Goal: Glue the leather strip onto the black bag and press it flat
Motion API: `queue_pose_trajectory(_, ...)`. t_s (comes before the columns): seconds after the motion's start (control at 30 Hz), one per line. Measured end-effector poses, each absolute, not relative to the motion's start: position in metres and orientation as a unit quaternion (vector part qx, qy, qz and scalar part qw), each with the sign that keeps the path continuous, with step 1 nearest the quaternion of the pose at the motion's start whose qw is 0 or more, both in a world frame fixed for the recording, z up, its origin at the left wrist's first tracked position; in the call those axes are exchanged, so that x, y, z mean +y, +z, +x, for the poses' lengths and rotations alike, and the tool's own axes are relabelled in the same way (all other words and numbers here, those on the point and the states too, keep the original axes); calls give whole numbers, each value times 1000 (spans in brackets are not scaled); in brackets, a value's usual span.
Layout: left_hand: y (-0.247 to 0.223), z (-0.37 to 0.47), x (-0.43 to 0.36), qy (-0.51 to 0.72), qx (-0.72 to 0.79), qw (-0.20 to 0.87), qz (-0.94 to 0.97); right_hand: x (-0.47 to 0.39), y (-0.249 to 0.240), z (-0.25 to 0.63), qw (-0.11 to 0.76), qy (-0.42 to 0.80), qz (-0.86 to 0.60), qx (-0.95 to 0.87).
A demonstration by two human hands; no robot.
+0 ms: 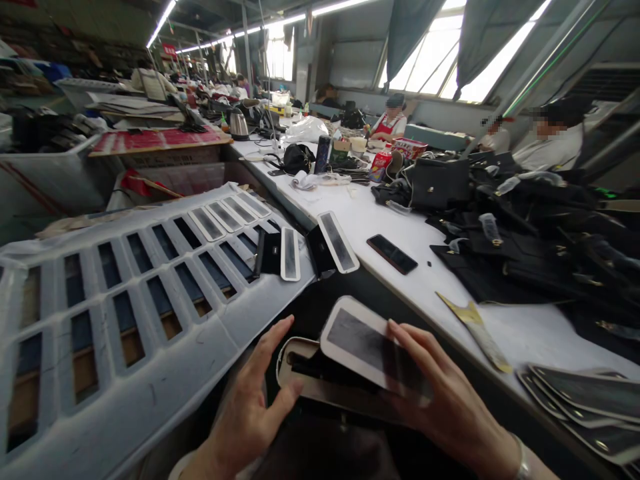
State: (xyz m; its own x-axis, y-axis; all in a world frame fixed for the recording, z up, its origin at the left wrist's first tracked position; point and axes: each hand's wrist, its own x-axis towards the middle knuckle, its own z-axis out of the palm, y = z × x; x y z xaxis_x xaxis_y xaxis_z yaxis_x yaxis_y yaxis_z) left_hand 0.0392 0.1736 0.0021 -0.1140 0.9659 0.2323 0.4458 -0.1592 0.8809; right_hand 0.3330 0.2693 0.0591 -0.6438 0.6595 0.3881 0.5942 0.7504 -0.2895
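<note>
Low in front of the person, between crate (125, 373) and bench (400, 233), both hands work a folded panel (360, 347), a flat rounded piece with a pale border and dark centre. The right hand (445, 407) lies on its upper flap, fingers (405, 343) spread flat along the edge. The left hand (250, 407) steadies the lower flap's end, fingers apart, thumb against the rim. The panel looks light, thin and fairly stiff, likely to crease if bent; the pale border seems the safest grip. Similar panels (337, 241) rest on the crate.
</note>
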Motion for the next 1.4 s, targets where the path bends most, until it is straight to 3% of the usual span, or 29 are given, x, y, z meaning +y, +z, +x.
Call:
queue_pose_trajectory(0.2,-3,47,177,472,580,353,562,256,58,333,116,58,-360,-924)
queue_pose_trajectory(0.37,-39,49,162,599,538,539,249,265,63,305,50,120,-284,-950)
queue_pose_trajectory(0.5,-63,59,163,619,478,614,107,274,62,295,16,113,-226,-968)
queue_pose_trajectory(0.77,-64,81,187,649,400,646,38,280,55,299,20,46,-173,-984)
queue_pose_trajectory(0.97,-59,86,191,667,379,641,7,285,46,283,-23,104,-168,-980)
queue_pose_trajectory(1.23,-58,85,191,666,382,641,8,276,29,264,51,170,-249,-952)
queue_pose_trajectory(1.4,-59,83,190,663,375,647,15,277,4,261,82,143,-221,-961)
